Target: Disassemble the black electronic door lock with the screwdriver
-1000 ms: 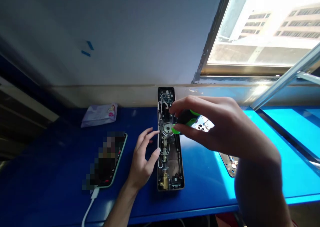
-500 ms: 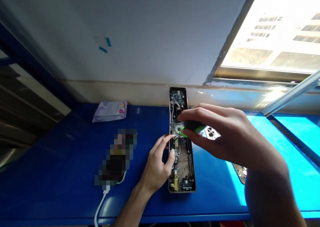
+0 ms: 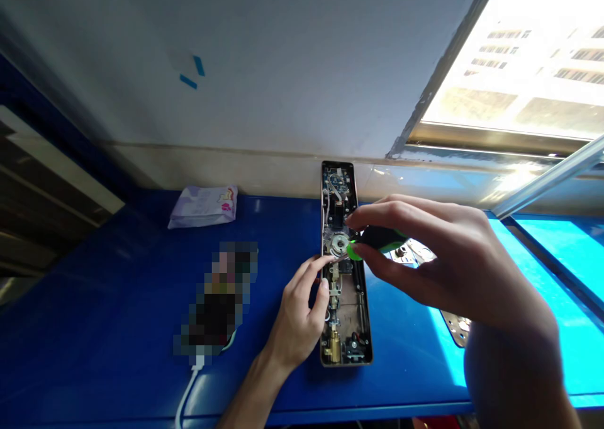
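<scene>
A long, narrow electronic door lock housing (image 3: 349, 303) lies with its inside facing up, showing a circuit board at the far end, a round silver disc in the middle and a brass part near me. My right hand (image 3: 425, 246) is closed around a black and green screwdriver (image 3: 384, 238), whose shaft slants down to the left beside the disc. My left hand (image 3: 302, 309) rests against the housing's left side, thumb and index finger apart. Its index fingertip is by the screwdriver's shaft; the screwdriver's very tip is too small to make out.
Left on the blue table (image 3: 141, 328) lies a blurred-out phone (image 3: 219, 303) with a white cable (image 3: 186, 391). A lilac packet (image 3: 202, 206) sits near the wall. Partly behind my right hand are metal parts (image 3: 406, 253) and a perforated plate (image 3: 457, 327).
The view has shifted slightly. My right hand and the screwdriver have moved a little to the right, uncovering more of the silver disc. My left hand stays at the housing's edge.
</scene>
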Motion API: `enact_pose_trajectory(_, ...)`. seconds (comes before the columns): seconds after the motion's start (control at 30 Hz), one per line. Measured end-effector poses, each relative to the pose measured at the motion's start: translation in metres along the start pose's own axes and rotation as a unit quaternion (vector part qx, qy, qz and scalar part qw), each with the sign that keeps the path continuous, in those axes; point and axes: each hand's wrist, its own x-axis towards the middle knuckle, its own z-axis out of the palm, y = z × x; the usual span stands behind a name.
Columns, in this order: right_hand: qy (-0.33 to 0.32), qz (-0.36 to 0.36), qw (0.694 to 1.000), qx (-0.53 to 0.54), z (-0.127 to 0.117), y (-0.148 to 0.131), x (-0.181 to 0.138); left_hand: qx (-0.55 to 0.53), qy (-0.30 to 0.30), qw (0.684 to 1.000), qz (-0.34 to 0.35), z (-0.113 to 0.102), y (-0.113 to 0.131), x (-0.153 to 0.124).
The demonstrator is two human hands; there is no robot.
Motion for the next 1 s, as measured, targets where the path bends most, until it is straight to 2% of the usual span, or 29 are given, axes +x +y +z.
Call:
enact_pose_trajectory(0.2, -0.032, 0.008, 0.999, 0.005, 0.009, 0.003, -0.001, -0.001, 0.009, 1.000, -0.003, 0.001, 0.000, 0.001)
enact_pose_trajectory(0.4, -0.071, 0.006, 0.997, -0.008, 0.010, -0.007, 0.001, -0.016, 0.022, 0.999, -0.022, 0.003, 0.000, -0.002)
enact_pose_trajectory(0.6, -0.047, 0.025, 0.998, -0.020, 0.014, -0.006, 0.002, -0.061, 0.055, 0.995, -0.059, 0.010, -0.002, 0.002)
enact_pose_trajectory(0.77, -0.059, 0.019, 0.998, 0.007, 0.015, -0.006, 0.002, -0.099, 0.066, 0.990, -0.080, 0.011, -0.002, 0.006)
enact_pose_trajectory(1.0, -0.046, 0.033, 0.998, -0.017, 0.015, -0.004, 0.002, -0.078, 0.067, 0.992, -0.074, 0.010, 0.000, 0.006)
